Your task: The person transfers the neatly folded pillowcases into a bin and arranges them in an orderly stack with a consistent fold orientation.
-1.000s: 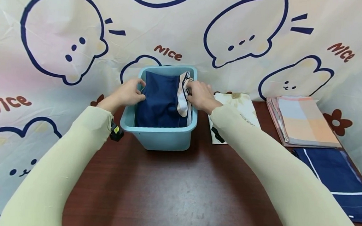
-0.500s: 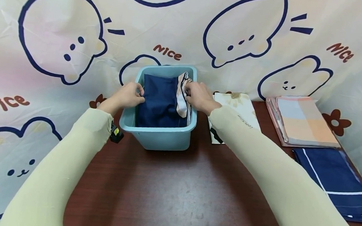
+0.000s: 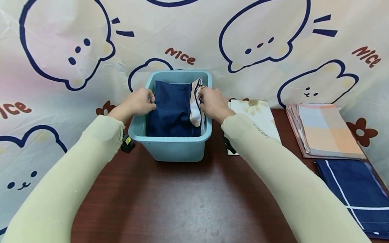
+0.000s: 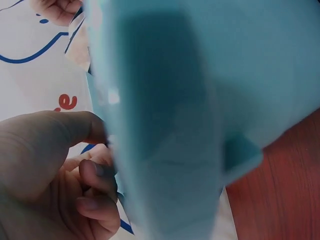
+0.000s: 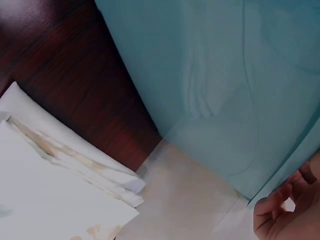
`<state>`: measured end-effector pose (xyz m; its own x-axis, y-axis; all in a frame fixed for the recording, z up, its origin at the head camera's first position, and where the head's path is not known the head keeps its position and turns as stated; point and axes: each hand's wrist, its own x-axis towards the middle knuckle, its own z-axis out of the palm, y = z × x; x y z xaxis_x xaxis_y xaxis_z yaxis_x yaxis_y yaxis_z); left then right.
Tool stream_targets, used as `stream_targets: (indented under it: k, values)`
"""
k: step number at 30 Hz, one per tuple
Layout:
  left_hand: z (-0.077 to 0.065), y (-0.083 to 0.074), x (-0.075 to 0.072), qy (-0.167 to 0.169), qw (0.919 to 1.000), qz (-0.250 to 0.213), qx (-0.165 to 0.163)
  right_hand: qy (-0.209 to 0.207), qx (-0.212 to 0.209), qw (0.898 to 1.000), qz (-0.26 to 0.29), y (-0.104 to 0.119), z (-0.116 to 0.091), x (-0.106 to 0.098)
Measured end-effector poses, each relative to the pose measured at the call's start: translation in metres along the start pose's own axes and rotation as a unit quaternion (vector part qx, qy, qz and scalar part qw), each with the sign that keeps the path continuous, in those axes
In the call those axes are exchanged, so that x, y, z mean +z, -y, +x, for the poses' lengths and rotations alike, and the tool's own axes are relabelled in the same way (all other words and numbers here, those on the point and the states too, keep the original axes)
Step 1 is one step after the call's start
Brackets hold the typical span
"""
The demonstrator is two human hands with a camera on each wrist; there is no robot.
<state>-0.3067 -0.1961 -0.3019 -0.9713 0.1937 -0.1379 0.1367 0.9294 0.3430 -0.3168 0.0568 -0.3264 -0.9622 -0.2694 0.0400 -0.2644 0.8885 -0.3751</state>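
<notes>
A light blue plastic bin point(image 3: 178, 150) stands on the table with a folded navy cloth point(image 3: 172, 104) inside. Along the cloth's right side a pale patterned strip with dark edging point(image 3: 195, 106) stands up bunched. My left hand point(image 3: 137, 102) reaches over the bin's left rim, thumb and fingers pinching the navy cloth's left edge. On the opposite side, my right hand point(image 3: 214, 103) grips the patterned strip, its fingertips partly hidden. In the left wrist view the bin's wall hides most of the cloth; the right wrist view shows curled fingers point(image 5: 272, 207) at the rim.
Right of the bin lies a white floral folded cloth point(image 3: 256, 115), partly under the right forearm. Farther right are a peach-and-grey checked folded cloth point(image 3: 331, 132) and a navy one with white lines point(image 3: 360, 191). A printed sheet point(image 3: 174, 28) hangs behind the dark wooden table point(image 3: 187, 212).
The navy cloth's back edge has lowered slightly inside the bin. Both hands keep nearly the same places and grips; the right forearm has shifted slightly left.
</notes>
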Motion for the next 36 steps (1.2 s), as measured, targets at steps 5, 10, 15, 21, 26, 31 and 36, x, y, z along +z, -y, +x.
stream_targets:
  k: [5,10,15,21,26,31,36]
  values:
    - [0.0005,-0.0038,-0.0006,-0.004,0.9997,0.016,-0.019,-0.007,0.012,1.0,-0.018,0.0029,0.0002,-0.0003]
    - [0.0012,-0.0056,-0.002,-0.011,0.9995,0.019,-0.023,-0.014,0.021,1.0,-0.017,0.0027,-0.0004,0.0005]
    - [0.0007,-0.0062,-0.0024,-0.014,0.9995,0.016,-0.022,-0.014,0.018,1.0,-0.003,0.0011,-0.0008,0.0013]
    - [-0.0001,-0.0069,-0.0027,-0.006,0.9998,0.013,-0.016,-0.008,0.011,1.0,0.006,-0.0008,-0.0017,0.002]
    - [-0.0015,-0.0062,-0.0037,-0.005,0.9999,0.007,-0.015,-0.005,-0.007,1.0,0.022,-0.0031,-0.0026,0.0025]
    - [-0.0027,-0.0064,-0.0053,0.004,0.9999,-0.002,-0.014,0.0,-0.013,0.999,0.043,-0.0053,-0.0042,0.0003]
    - [-0.004,-0.007,-0.0061,0.011,0.9997,-0.008,-0.019,0.004,-0.015,0.998,0.054,-0.0054,-0.0045,-0.0007]
